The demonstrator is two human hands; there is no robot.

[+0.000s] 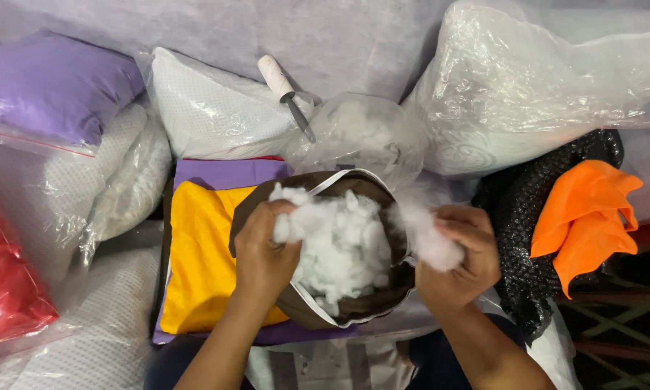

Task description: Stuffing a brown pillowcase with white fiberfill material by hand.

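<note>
Left hand (263,253) clamped on white fibre stuffing (343,242) inside brown cushion cover (383,292), cover mouth open at centre. Right hand (461,260) closed on separate tuft (430,242). Cover judged partly filled; unclosed. Count: one cover, one yellow cushion (198,253), one lint roller (285,90), one orange cloth (588,217).

One head-worn camera looks steeply down, close over the lap, cushions ringing the view's edges.

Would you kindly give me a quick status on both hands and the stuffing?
Left hand pressing white stuffing into brown cover. Right hand shut on loose tuft at cover's edge. Nothing in the way.
</note>
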